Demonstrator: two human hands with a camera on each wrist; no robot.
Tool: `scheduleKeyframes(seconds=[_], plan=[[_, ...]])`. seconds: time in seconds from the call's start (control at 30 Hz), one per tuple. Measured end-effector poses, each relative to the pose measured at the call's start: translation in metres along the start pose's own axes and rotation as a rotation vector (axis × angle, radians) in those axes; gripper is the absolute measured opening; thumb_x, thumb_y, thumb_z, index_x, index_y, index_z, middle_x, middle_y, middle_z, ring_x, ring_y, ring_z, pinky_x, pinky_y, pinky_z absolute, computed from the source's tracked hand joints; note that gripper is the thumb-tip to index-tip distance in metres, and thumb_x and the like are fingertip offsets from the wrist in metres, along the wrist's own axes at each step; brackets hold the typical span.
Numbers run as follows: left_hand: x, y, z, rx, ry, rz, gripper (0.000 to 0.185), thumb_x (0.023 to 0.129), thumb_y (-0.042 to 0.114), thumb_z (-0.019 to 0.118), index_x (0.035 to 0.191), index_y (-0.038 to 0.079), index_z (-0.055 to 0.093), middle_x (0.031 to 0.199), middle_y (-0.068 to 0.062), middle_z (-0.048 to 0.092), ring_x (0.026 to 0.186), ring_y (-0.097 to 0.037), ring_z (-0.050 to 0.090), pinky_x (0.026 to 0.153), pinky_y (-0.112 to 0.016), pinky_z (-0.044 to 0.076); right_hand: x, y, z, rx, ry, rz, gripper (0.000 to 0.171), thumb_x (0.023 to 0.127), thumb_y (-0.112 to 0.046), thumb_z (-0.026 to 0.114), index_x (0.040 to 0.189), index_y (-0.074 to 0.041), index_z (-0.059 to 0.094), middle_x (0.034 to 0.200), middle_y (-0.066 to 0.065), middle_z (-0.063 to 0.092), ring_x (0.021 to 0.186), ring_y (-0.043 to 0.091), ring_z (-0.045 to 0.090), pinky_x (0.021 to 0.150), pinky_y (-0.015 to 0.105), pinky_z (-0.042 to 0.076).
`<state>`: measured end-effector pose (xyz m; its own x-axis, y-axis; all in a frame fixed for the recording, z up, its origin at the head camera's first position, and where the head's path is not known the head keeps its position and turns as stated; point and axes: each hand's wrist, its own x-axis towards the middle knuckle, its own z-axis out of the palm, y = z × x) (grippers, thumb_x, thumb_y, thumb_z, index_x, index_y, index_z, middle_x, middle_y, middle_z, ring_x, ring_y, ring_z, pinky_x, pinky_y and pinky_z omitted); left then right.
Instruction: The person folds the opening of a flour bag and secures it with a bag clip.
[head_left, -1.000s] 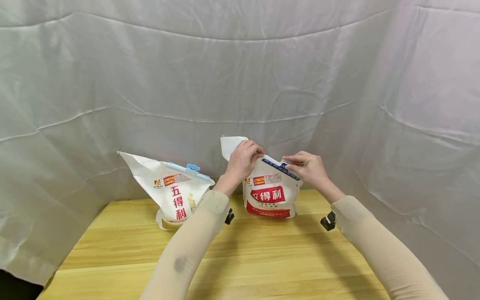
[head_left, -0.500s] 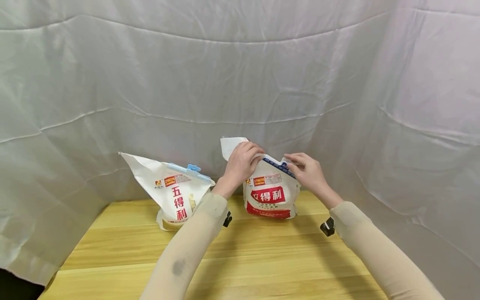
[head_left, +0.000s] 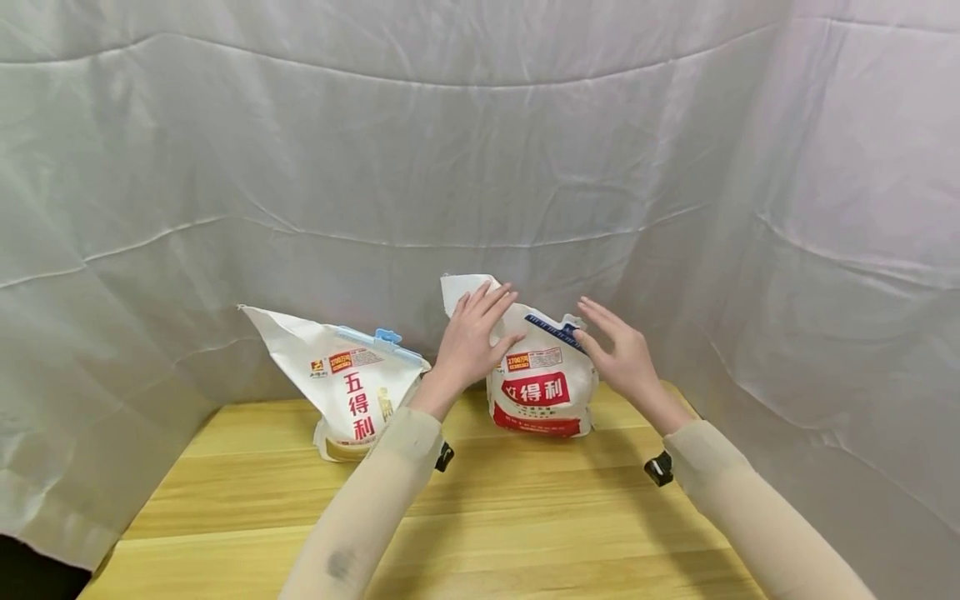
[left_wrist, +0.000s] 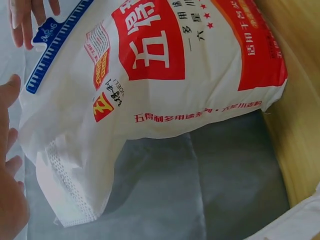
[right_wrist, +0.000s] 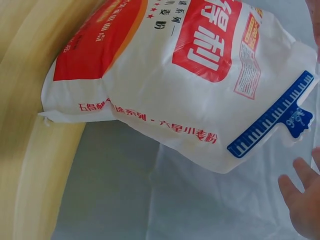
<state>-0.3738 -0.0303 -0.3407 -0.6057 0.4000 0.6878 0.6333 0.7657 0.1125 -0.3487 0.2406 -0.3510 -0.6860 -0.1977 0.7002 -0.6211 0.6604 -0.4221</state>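
Note:
A white flour bag [head_left: 534,404] with red print stands upright on the table. A dark blue bag clip [head_left: 551,329] lies across its slanting top; the right wrist view shows the whole clip [right_wrist: 270,117] with its thumb tab. At the bag's upper left, my left hand [head_left: 472,337] has its fingers spread, overlapping the bag's folded corner [left_wrist: 75,185]. My right hand [head_left: 622,350] is beside the clip's right end, fingers extended and thumb apart. In the right wrist view a gap shows between the right hand [right_wrist: 305,200] and the clip. Neither hand grips anything.
Left of the hands, a second white flour bag [head_left: 341,392] leans with a light blue clip [head_left: 381,340] on its top. Both bags stand near the back edge of the wooden table [head_left: 540,517]. A grey curtain [head_left: 420,167] hangs behind and at the sides.
Both hands have let go of the flour bag's top and clip. The left hand's fingers have spread and it has shifted slightly left; the right hand has opened and drawn off the clip.

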Motion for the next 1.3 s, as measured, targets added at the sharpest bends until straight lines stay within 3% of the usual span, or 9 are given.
scheduleKeyframes(seconds=[0.17, 0.43, 0.67, 0.83, 1.3], plan=[[-0.019, -0.004, -0.006, 0.044, 0.045, -0.023, 0.073, 0.098, 0.048, 0.068, 0.159, 0.015, 0.043, 0.168, -0.002, 0.035, 0.156, -0.03, 0.027, 0.126, -0.055, 0.021, -0.008, -0.005, 0.0, -0.033, 0.062, -0.065, 0.053, 0.099, -0.019, 0.07, 0.149, -0.006, 0.056, 0.16, 0.009, 0.046, 0.144, 0.035, 0.048, 0.115, 0.058, 0.04], [-0.048, -0.009, -0.016, 0.071, 0.102, -0.061, 0.081, 0.096, 0.05, 0.068, 0.161, 0.013, 0.038, 0.17, -0.005, 0.028, 0.156, -0.035, 0.026, 0.128, -0.054, 0.015, -0.022, -0.013, 0.0, -0.068, 0.124, -0.103, 0.06, 0.098, -0.016, 0.071, 0.153, -0.011, 0.051, 0.163, 0.008, 0.042, 0.145, 0.034, 0.047, 0.114, 0.057, 0.041], [-0.072, -0.013, -0.023, 0.13, 0.068, -0.154, 0.084, 0.098, 0.058, 0.059, 0.165, 0.018, 0.028, 0.174, -0.001, 0.017, 0.159, -0.032, 0.017, 0.129, -0.052, 0.007, -0.037, -0.012, 0.003, -0.067, 0.144, -0.099, 0.061, 0.096, -0.015, 0.072, 0.153, -0.01, 0.051, 0.163, 0.008, 0.043, 0.144, 0.035, 0.048, 0.114, 0.059, 0.04], [-0.09, -0.017, -0.03, 0.171, 0.039, -0.225, 0.087, 0.099, 0.062, 0.056, 0.167, 0.022, 0.02, 0.175, 0.001, 0.011, 0.161, -0.03, 0.009, 0.128, -0.055, 0.008, -0.049, -0.009, 0.006, -0.073, 0.143, -0.099, 0.06, 0.096, -0.017, 0.071, 0.153, -0.008, 0.051, 0.165, 0.004, 0.04, 0.145, 0.035, 0.046, 0.116, 0.059, 0.038], [-0.15, -0.032, -0.048, 0.178, 0.05, -0.392, 0.088, 0.097, 0.061, 0.057, 0.165, 0.012, 0.028, 0.174, -0.006, 0.014, 0.159, -0.037, 0.013, 0.125, -0.063, 0.011, -0.076, -0.002, -0.002, -0.301, -0.038, 0.018, 0.069, 0.1, -0.036, 0.064, 0.158, -0.006, 0.042, 0.17, 0.014, 0.026, 0.155, 0.041, 0.025, 0.122, 0.067, 0.019]])
